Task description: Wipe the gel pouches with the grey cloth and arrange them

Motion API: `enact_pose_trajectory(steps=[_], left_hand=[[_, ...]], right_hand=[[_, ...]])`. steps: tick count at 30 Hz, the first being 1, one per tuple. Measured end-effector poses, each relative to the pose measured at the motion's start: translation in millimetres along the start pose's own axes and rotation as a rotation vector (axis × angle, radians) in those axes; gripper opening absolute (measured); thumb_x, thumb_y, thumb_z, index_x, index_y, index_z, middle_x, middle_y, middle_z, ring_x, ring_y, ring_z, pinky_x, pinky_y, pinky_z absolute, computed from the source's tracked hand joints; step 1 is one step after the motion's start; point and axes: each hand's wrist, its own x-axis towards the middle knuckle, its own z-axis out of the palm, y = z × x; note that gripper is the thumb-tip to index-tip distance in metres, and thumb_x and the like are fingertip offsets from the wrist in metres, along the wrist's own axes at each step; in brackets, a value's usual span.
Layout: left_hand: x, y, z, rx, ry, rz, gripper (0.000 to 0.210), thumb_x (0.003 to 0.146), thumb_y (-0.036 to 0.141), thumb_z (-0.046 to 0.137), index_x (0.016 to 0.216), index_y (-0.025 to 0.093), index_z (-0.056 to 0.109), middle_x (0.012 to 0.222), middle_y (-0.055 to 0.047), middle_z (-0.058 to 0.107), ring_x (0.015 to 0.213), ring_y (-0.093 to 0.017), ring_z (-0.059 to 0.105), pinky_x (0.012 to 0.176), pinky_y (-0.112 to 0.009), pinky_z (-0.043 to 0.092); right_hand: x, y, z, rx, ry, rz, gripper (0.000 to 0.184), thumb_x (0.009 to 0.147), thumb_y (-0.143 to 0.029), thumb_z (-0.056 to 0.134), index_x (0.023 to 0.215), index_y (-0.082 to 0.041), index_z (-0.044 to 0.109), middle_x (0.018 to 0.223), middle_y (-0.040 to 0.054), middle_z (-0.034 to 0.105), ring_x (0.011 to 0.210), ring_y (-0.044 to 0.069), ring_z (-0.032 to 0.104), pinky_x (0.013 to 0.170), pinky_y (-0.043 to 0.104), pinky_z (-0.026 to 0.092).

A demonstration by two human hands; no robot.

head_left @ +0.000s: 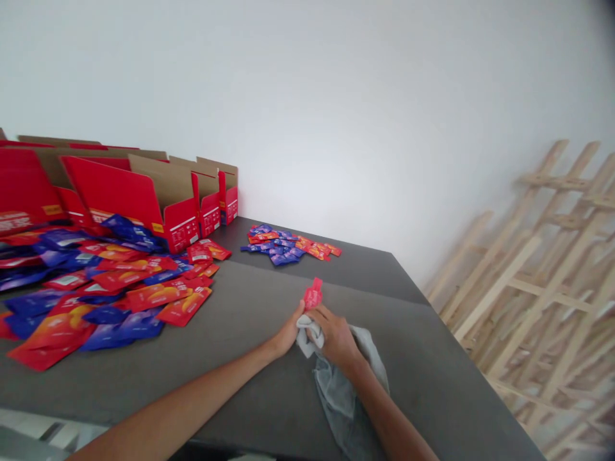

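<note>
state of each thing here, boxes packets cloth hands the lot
Red cardboard boxes: standing, tops open
Large heap of shiny red and blue packets: loose, overlapping
Smaller cluster of red and blue packets: loose, overlapping
Single red packet: held
Left hand: closed on that packet
Grey fabric cloth: crumpled, trailing
Right hand: closed on that cloth
Pale wooden frames: standing

at lower centre you have one left hand [288,333], one right hand [335,336], one red pouch [314,297] and one grey cloth [336,397]. you also have two pouch heaps [158,291], left and centre, and at least four red boxes [115,192] at left.
</note>
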Motion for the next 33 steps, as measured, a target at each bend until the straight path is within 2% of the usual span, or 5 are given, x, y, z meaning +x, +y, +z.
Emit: enact_pose_trajectory(steps=[4, 7, 17, 26, 33], left_hand=[[-7, 8, 9.5, 0.092, -0.115, 0.079, 0.058, 0.087, 0.07, 0.054, 0.11, 0.022, 0.075, 0.116, -0.008, 0.072, 0.122, -0.027, 0.057, 0.115, -0.039, 0.033], [-10, 13, 13.4, 0.12, -0.198, 0.084, 0.056, 0.09, 0.066, 0.052, 0.119, 0.023, 0.072, 0.129, -0.007, 0.067, 0.13, -0.027, 0.053, 0.12, -0.039, 0.025], [-2, 8, 3.9, -0.102, -0.042, 0.0, 0.065, 0.088, 0.074, 0.048, 0.093, 0.014, 0.072, 0.095, -0.011, 0.073, 0.104, -0.027, 0.064, 0.105, -0.041, 0.043], [-7, 10, 12.0, 0.082, -0.183, 0.043, 0.06, 0.088, 0.068, 0.055, 0.119, 0.02, 0.072, 0.126, -0.011, 0.069, 0.124, -0.028, 0.058, 0.119, -0.041, 0.029], [1, 7, 6.2, -0.131, -0.052, -0.038, 0.076, 0.081, 0.079, 0.052, 0.106, 0.01, 0.072, 0.106, -0.014, 0.074, 0.113, -0.03, 0.064, 0.112, -0.044, 0.037]], right_hand=[[-2, 20, -12, -0.011, 0.281, 0.157, 0.017, 0.099, -0.024, 0.046, 0.106, -0.02, 0.061, 0.099, 0.0074, 0.065, 0.088, 0.021, 0.064, 0.078, 0.03, 0.051], [-4, 29, -18, -0.043, 0.341, 0.198, 0.017, 0.1, -0.025, 0.044, 0.101, -0.02, 0.061, 0.092, 0.0061, 0.063, 0.085, 0.021, 0.062, 0.079, 0.031, 0.051], [0, 0, -12, 0.162, -0.127, -0.092, 0.018, 0.092, -0.022, 0.059, 0.109, -0.026, 0.064, 0.103, 0.0032, 0.069, 0.094, 0.019, 0.067, 0.081, 0.027, 0.052], [-3, 32, -17, 0.066, 0.385, 0.2, 0.018, 0.099, -0.031, 0.05, 0.097, -0.021, 0.065, 0.087, 0.005, 0.067, 0.079, 0.019, 0.063, 0.074, 0.029, 0.05], [-2, 13, -14, 0.202, -0.019, -0.043, 0.015, 0.094, -0.028, 0.059, 0.106, -0.023, 0.067, 0.101, 0.0049, 0.071, 0.092, 0.019, 0.067, 0.083, 0.029, 0.052]])
